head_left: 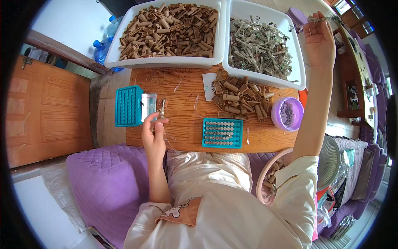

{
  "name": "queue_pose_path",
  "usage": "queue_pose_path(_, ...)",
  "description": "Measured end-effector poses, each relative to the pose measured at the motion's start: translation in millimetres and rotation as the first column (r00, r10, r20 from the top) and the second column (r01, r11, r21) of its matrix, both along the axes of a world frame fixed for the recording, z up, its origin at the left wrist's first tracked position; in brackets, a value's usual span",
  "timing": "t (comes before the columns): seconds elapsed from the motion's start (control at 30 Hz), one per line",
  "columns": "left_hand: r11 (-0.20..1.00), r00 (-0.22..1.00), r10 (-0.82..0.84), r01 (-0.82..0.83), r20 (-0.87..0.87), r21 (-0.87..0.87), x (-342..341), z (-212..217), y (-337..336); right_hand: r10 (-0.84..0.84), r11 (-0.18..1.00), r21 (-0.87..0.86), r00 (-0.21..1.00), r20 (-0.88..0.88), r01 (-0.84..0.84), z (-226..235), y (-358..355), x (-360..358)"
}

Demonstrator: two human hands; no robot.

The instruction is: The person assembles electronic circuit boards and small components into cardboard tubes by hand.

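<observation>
My left hand (154,132) is over the near left part of the wooden table (182,87) and pinches a small metal clip (162,108) that points up. Beside it lies a teal grid tray (128,105) with a shiny metal piece (149,104) on its right side. My right hand (319,39) reaches far out to the upper right, past the white bin of grey metal strips (259,41), and holds a thin bunch of metal pieces (321,18) in its fingertips. A second teal tray (222,133), filled with round silvery parts, sits at the table's near edge.
A white bin of brown cardboard tubes (168,29) stands at the back left. Loose brown tubes (238,97) lie mid-table, next to a purple bowl (287,113) with grey pieces. A pink basin (269,178) is at my right side, a fan (329,162) beyond it, and blue water bottles (101,45) far left.
</observation>
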State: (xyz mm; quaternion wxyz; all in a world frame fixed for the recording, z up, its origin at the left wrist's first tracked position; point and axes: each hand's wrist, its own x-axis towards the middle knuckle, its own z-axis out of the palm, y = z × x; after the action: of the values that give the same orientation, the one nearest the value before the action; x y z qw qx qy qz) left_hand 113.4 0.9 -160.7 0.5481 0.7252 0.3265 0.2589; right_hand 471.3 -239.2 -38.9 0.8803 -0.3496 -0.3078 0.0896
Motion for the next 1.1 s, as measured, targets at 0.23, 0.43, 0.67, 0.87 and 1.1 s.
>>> queue_pose_path(0.23,0.81,0.932,-0.288,0.36,0.22,-0.463,8,2,-42,0.41,0.893,0.311,0.875,-0.259,-0.327,-11,34,-88)
queue_pose_path(0.43,0.593,0.792,-0.324,0.596,0.517,-0.542,43,34,-98,0.59,0.802,0.389,0.706,-0.392,-0.453,-44,48,-171)
queue_pose_path(0.67,0.538,0.822,-0.311,0.565,0.476,-0.625,44,28,-90,0.156,0.979,-0.057,0.906,-0.394,-0.194,-51,58,-216)
queue_pose_path(0.87,0.621,0.86,-0.21,0.485,0.466,-0.615,29,20,-76,-0.067,0.918,-0.394,0.961,-0.269,-0.046,-57,49,-213)
queue_pose_path(1.1,0.719,0.829,-0.436,0.555,0.349,-0.418,24,18,-80,-0.028,0.847,-0.524,0.977,-0.213,-0.09,-67,51,-233)
